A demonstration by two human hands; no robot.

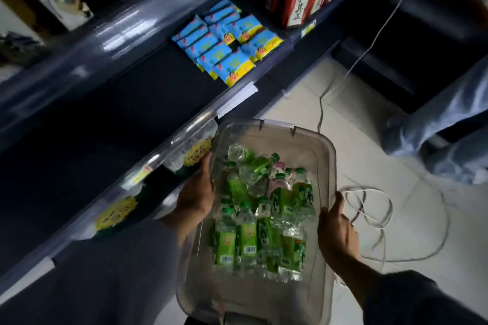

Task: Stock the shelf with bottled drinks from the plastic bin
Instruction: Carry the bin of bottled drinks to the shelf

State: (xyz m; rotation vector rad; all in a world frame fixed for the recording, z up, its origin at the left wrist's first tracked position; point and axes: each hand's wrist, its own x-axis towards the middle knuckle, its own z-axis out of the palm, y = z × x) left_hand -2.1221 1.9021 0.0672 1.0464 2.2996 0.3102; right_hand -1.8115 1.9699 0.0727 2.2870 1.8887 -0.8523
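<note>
A clear plastic bin (328, 166) sits low in the middle of the view, filled with several small bottled drinks (248, 235) that have green labels and green caps; one pink-labelled bottle (277, 183) lies among them. My left hand (196, 195) grips the bin's left rim. My right hand (336, 232) grips its right rim. To the left runs the dark shelf (126, 119), whose middle board is bare on the near side.
Blue and yellow snack packs (227, 45) lie further along the shelf. Red boxes (298, 2) stand beyond them. Yellow round tags (116, 212) hang on the shelf edge. A white cable (369, 208) coils on the tiled floor. Another person's jeans leg (449, 124) is at right.
</note>
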